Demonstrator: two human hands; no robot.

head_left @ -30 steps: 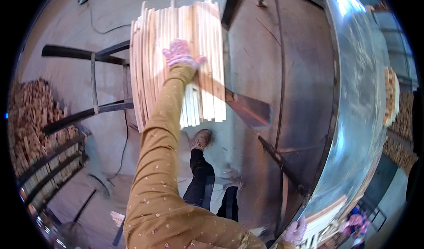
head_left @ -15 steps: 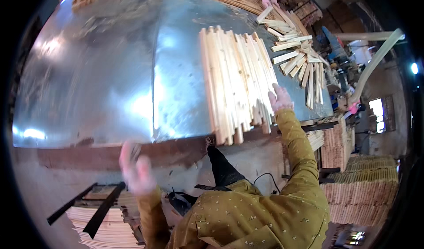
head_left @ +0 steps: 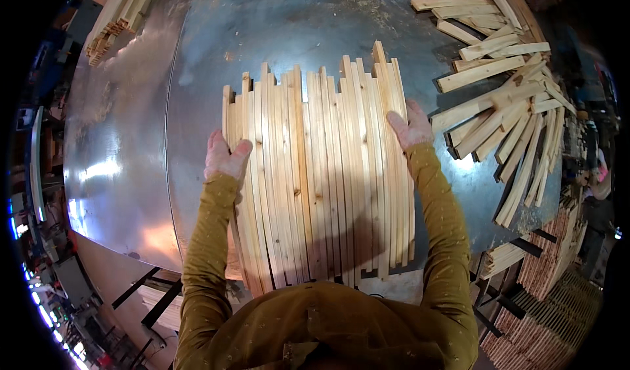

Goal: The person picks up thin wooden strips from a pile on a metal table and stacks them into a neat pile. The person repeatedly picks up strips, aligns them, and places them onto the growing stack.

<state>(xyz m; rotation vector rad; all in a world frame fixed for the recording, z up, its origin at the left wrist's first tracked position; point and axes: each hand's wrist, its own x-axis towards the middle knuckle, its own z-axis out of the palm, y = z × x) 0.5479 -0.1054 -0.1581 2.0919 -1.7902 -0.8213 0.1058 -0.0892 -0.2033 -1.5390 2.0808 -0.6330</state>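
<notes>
While L hand [head_left: 223,158], R hand [head_left: 413,128] grip wood slats [head_left: 321,173] btwn, metal tbl [head_left: 207,61] under

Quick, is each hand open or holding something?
Left hand: holding the wooden strips by the left edge, thumb on top.
Right hand: holding their right edge, thumb on top.

Table [head_left: 262,32], grey sheet-metal top. On it: slat row [head_left: 318,173], centre to six o'clock; loose slat heap [head_left: 508,97], two o'clock; slat stack [head_left: 125,12], ten o'clock.
</notes>
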